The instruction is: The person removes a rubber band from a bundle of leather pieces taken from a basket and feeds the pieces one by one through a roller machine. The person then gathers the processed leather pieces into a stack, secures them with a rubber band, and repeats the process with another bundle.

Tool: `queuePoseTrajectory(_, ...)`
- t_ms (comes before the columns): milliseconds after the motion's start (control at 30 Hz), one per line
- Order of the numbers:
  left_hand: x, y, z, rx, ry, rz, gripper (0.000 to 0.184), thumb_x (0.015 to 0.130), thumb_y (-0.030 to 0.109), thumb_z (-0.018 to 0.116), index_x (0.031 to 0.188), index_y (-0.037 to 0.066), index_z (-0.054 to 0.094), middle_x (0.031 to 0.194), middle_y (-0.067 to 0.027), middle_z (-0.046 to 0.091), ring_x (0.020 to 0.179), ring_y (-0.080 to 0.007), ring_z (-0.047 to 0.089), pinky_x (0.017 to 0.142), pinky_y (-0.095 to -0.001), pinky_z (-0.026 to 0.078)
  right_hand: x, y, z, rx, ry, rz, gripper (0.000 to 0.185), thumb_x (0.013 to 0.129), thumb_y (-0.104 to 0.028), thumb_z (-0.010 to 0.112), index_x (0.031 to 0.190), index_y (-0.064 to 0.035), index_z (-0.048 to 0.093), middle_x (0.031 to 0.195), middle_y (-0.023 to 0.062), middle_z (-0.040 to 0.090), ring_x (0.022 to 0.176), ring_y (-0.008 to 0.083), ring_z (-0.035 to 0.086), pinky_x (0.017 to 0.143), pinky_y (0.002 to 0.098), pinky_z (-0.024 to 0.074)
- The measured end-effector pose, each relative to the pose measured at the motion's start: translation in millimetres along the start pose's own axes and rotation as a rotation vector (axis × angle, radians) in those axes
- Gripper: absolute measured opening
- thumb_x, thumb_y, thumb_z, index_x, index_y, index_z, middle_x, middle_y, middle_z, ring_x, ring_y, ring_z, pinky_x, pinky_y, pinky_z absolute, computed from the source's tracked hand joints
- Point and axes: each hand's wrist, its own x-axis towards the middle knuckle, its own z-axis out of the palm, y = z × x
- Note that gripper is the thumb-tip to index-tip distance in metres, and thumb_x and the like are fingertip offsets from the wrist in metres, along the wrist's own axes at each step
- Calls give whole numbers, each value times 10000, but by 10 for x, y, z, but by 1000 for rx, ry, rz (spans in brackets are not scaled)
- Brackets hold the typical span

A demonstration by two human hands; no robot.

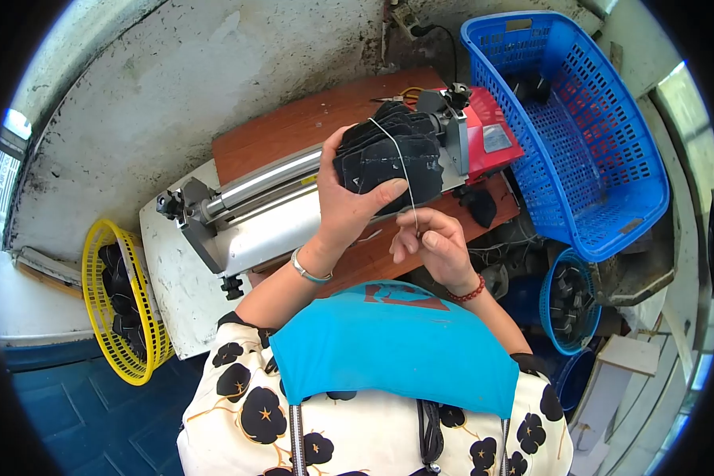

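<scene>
My left hand [351, 205] grips a stack of black flat pieces [423, 163], thumb across the front and fingers behind the left edge. A thin pale string [401, 151] runs over the stack from its top edge down to my right hand [443, 247]. There the thumb and fingertips are pinched together on the string's lower end, just below the stack. Both hands are above a silver machine with a metal roller [270, 181] and a red end housing [488, 135]. The stack hides part of the machine.
A large blue basket [567, 210] stands at the right, with black pieces [529, 87] inside. At the left is a yellow basket [95, 293] of black items. A smaller blue basket [549, 317] sits low at the right. A brown board [250, 143] lies behind the machine.
</scene>
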Motion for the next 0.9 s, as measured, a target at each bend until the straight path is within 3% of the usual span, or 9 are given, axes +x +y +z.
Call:
queuePoseTrajectory(67,-38,-52,-101,171,-11,122,831,636,103,881,1313,52,402,1182,-113,568,1040,-203,607,893,-318,520,89,-140,107,30,-2,-69,393,953,-275,552,1184,43,581,812,63,551,793,214,619,791,338,493)
queuePoseTrajectory(133,-78,-27,-183,569,-37,435,846,609,119,896,1304,48,419,1167,-134,570,1037,-216,604,885,-321,511,180,-316,238,-195,31,-138,356,938,-172,573,1218,48,556,929,87,584,916,217,624,855,341,491)
queuePoseTrajectory(267,-139,51,-447,663,14,546,863,582,144,906,1298,49,432,1164,-133,570,1066,-237,591,906,-364,497,299,-380,490,-576,-23,-142,387,896,-84,614,1252,48,537,1093,127,584,996,204,606,912,325,472)
queuePoseTrajectory(367,-235,382,-654,762,100,565,878,580,147,901,1310,47,424,1165,-133,568,1083,-241,586,922,-372,490,424,-323,722,-555,-70,-175,432,875,-146,636,1255,37,540,1171,162,550,1114,236,551,979,365,430)
queuePoseTrajectory(433,-342,519,-765,587,167,352,877,607,150,888,1329,37,405,1188,-130,568,1098,-235,582,940,-359,483,512,-311,754,-783,-163,-251,450,844,-219,667,1225,0,572,1233,193,530,1204,300,498,1013,410,401)
queuePoseTrajectory(567,-624,818,-1270,271,396,166,821,678,155,839,1346,22,381,1224,-114,564,1094,-212,585,958,-346,476,791,-340,960,-931,-434,-330,389,803,-225,686,1134,-31,622,1212,186,568,1190,357,510,1000,437,403)
queuePoseTrajectory(667,-861,1271,-1691,-73,624,81,697,758,128,764,1340,25,396,1219,-99,568,1076,-192,591,957,-340,479,894,-159,1095,-853,-545,-241,279,820,-156,684,1068,-32,656,1110,146,626,1022,293,601,861,370,484)
queuePoseTrajectory(800,-1280,1562,-2672,57,998,350,562,796,138,732,1281,40,467,1182,-87,591,1061,-196,593,947,-336,487,916,161,1063,-828,-539,-108,228,837,-102,671,1050,-21,662,1017,119,661,918,231,628,778,317,503)
queuePoseTrajectory(900,-1664,1784,-3470,160,1309,408,619,770,150,762,1293,18,457,1205,-98,580,1070,-211,591,936,-336,497,851,282,980,-771,-506,50,208,856,-80,658,1052,-10,660,925,102,678,838,193,642,721,288,509)
